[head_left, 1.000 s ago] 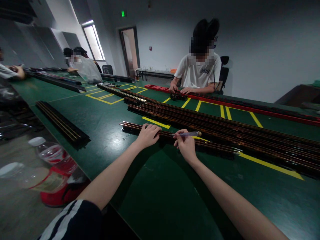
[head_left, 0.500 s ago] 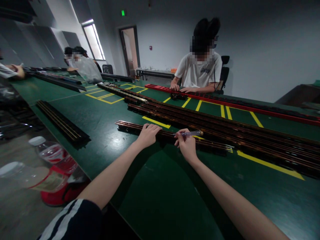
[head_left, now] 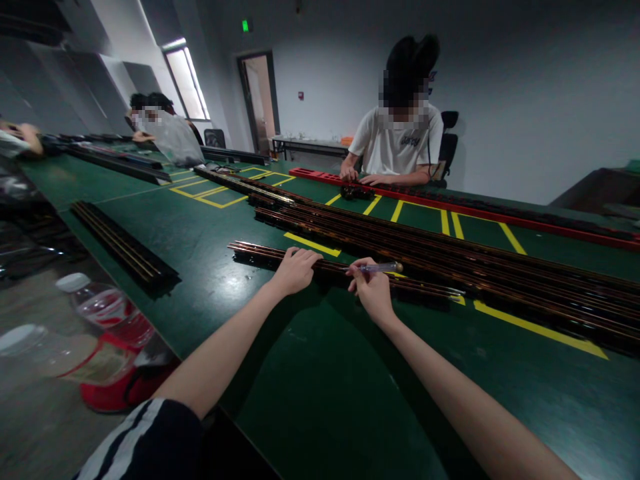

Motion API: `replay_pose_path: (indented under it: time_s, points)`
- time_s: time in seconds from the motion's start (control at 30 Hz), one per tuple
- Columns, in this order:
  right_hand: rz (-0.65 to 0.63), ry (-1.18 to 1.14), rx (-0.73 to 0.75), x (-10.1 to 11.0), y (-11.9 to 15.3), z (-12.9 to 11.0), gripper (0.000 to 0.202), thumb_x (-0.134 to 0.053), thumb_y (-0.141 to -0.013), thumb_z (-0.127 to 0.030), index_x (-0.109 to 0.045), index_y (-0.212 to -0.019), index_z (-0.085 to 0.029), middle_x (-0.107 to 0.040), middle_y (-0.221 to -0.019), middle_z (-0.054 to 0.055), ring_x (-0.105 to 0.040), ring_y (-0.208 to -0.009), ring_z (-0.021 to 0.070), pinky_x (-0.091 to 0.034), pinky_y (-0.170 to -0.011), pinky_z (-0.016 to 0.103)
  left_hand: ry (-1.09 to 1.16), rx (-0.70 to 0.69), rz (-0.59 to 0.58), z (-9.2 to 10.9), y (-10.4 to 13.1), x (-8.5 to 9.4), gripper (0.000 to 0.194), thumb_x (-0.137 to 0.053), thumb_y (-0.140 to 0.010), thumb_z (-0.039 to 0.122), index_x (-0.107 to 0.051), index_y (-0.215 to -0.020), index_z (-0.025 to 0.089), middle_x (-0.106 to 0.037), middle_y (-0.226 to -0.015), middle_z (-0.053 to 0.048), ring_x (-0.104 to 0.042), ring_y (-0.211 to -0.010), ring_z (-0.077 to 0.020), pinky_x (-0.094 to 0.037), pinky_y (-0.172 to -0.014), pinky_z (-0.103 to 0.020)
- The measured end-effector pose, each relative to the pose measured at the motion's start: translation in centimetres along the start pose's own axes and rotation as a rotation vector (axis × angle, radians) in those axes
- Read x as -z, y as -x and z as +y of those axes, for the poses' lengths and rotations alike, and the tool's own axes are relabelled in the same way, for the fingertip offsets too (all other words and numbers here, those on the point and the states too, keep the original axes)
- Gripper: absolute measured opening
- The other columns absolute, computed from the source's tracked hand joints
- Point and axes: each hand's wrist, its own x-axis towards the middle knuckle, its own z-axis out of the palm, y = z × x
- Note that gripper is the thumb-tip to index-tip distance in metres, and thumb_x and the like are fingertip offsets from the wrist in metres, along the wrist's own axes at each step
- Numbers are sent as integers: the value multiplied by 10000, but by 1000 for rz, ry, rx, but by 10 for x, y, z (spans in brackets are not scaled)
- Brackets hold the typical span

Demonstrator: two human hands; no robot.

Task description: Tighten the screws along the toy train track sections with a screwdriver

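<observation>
Here, the right hand's [head_left: 371, 288] fingers grasp a clear-handled tool [head_left: 383, 267], its shaft pointing toward the left hand [head_left: 297, 270]. That one lies bent over a dark, copper-lined strip [head_left: 333, 268] on the green tabletop [head_left: 320, 373]; whether its fingers grip, I cannot tell. Similar strips [head_left: 425, 245] lie just beyond.
</observation>
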Motion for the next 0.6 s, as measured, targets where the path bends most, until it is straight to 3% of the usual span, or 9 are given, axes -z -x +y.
replay_pose_path:
  time_s: [0.17, 0.33, 0.6]
  points:
    - [1, -9, 4, -1, 0, 0, 262, -503, -871, -460, -512, -810, -206, -643, -691, 15, -574, -442, 121, -420, -407, 223, 7, -15, 0, 2, 0, 4, 332, -448, -835, 256, -575, -1132, 178, -648, -1152, -95, -565, -1065, -255, -321, -985, -436]
    - [2, -3, -4, -1, -1, 1, 283, -503, -867, -484, -510, -807, -207, -646, -699, 14, -571, -440, 117, -417, -399, 219, -12, -13, 20, 3, 1, 2, 355, -490, -864, 414, -573, -1119, 181, -645, -1149, -99, -565, -1065, -263, -323, -976, -436]
    - [-6, 11, -2, -1, 0, -2, 303, -506, -862, -511, -512, -808, -212, -646, -683, 14, -572, -437, 122, -414, -391, 224, -30, 16, 44, 2, 0, -2, 306, -527, -860, 413, -587, -1056, 186, -661, -1091, -86, -576, -1023, -263, -335, -942, -435]
